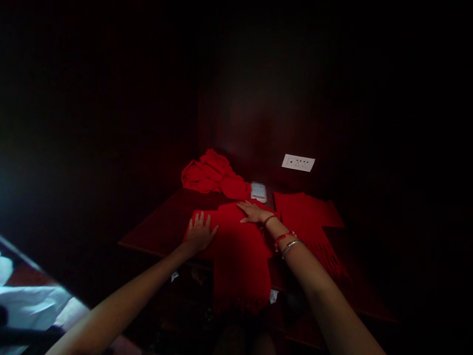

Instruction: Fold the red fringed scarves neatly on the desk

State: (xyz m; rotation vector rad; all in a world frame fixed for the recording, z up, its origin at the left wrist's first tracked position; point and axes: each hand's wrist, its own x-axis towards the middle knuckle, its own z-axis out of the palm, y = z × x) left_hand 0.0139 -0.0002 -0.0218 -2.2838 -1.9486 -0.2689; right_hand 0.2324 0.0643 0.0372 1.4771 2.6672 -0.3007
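Note:
A red fringed scarf (240, 256) lies spread on a dark table (155, 229), its fringed end hanging over the front edge. My left hand (200, 231) rests flat on the scarf's left part, fingers spread. Toward its upper right, my right hand (252, 212) lies with fingers stretched out over the cloth. Bracelets circle my right wrist and forearm. To the right sits a second red fringed piece (303, 217), laid flat with its tassels toward the front. Crumpled red cloth (210, 172) is heaped at the table's back left.
A phone (258, 192) with a lit screen stands or lies at the back, close to the wall. On the dark wall is a white socket panel (298, 162). Pale plastic-like material (33, 305) shows at the lower left. Much of the surroundings is too dark to make out.

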